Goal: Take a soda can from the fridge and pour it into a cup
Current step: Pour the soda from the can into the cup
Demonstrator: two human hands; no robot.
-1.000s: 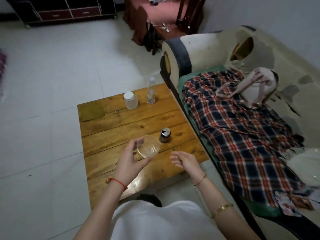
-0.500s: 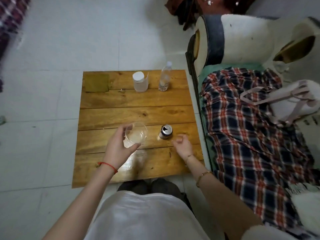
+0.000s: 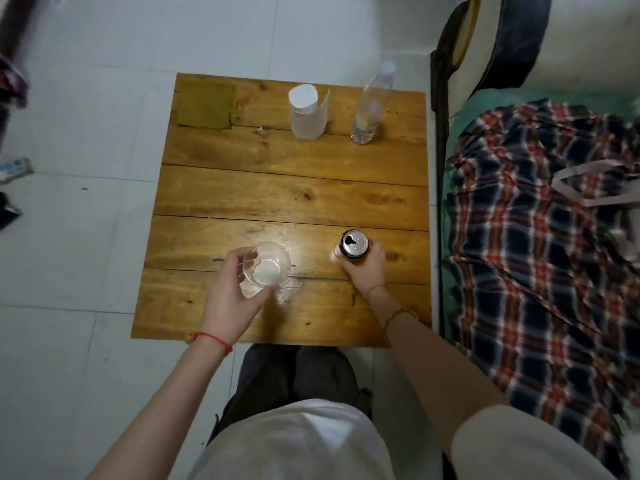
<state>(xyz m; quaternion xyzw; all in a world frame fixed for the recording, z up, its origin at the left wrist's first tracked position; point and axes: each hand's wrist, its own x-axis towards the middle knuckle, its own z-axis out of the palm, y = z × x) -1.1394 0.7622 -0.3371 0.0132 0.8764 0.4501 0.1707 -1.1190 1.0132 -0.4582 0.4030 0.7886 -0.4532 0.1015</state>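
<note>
A dark soda can (image 3: 354, 243) with an opened silver top stands upright on the near right part of the wooden table (image 3: 291, 188). My right hand (image 3: 365, 268) grips its side from the near side. A clear plastic cup (image 3: 266, 265) sits upright and empty at the near middle of the table, and my left hand (image 3: 232, 292) holds it with thumb and fingers curled round its wall. Cup and can are about a hand's width apart.
At the table's far edge stand a white-lidded translucent jar (image 3: 306, 112) and a clear water bottle (image 3: 370, 105). A sofa with a plaid blanket (image 3: 540, 244) runs along the table's right side. White tiled floor (image 3: 79, 254) lies to the left.
My right hand has moved forward and taken hold of the can. The camera has tilted down over the table. My left hand has kept holding the cup and brought it lower.
</note>
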